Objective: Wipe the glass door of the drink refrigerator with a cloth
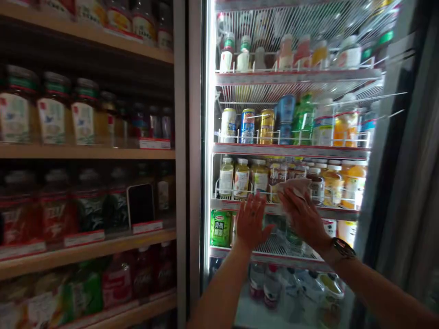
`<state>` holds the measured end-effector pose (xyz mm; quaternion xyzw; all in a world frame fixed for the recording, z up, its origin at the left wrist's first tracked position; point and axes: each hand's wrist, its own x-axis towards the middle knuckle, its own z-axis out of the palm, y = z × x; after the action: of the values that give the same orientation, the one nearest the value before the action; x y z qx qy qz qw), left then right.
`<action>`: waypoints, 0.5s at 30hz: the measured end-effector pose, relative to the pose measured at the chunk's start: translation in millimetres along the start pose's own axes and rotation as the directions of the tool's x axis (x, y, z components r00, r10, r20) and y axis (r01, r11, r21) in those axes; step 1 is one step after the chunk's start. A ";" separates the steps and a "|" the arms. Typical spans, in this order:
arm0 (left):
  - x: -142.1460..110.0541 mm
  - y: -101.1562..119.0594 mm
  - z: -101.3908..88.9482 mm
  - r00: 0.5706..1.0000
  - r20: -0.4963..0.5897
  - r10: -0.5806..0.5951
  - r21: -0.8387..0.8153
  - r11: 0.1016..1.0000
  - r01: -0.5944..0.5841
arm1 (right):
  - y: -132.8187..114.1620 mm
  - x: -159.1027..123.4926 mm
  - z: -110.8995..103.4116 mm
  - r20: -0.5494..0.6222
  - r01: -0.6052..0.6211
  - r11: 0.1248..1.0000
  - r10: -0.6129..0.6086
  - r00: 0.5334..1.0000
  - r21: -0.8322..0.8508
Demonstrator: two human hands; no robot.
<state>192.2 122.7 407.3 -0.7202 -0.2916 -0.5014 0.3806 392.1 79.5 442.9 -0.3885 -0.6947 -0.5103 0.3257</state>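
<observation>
My left hand is held flat with its fingers stretched upward, apparently against the glass front of a lit drinks cooler. Nothing is in it. Higher and to the right, my right hand presses a pale, crumpled cloth to the same front; a dark watch is on that wrist. Behind the hands are shelves of drinks, with a row of bottles at the height of the cloth. A green carton stands left of my left hand.
Cans and more bottles fill the cooler's upper shelves. On the left, wooden shelves carry dark bottles and a phone-like device propped upright. A grey metal frame separates the two. Larger bottles stand at the cooler's bottom.
</observation>
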 end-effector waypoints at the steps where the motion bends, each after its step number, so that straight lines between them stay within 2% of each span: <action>1: -0.5 0.0 -0.1 1.000 0.012 -0.002 0.013 1.000 0.002 | -1.3 2.5 0.4 -0.010 -0.012 1.000 0.012 1.000 0.016; 4: -1.7 0.8 -0.5 0.999 0.041 -0.010 0.042 0.999 0.009 | -14.7 -13.4 3.6 -0.006 -0.036 0.997 0.037 0.999 0.065; 11: -1.4 6.5 -2.4 0.996 0.075 -0.038 0.092 0.995 0.031 | -53.8 -106.5 11.7 0.036 0.040 0.990 -0.045 0.998 0.133; 13: -1.2 7.4 -2.1 0.994 0.098 -0.054 0.104 0.994 0.043 | -52.4 -110.6 10.5 0.023 0.078 0.984 -0.082 0.996 0.157; 15: -0.9 7.8 -2.0 0.991 0.115 -0.069 0.114 0.992 0.056 | -42.5 -93.3 6.9 0.018 0.086 0.981 -0.090 0.996 0.174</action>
<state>197.2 116.8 404.8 -0.7171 -0.3632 -0.4526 0.3861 400.0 59.3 342.5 -0.3341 -0.7571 -0.4568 0.3263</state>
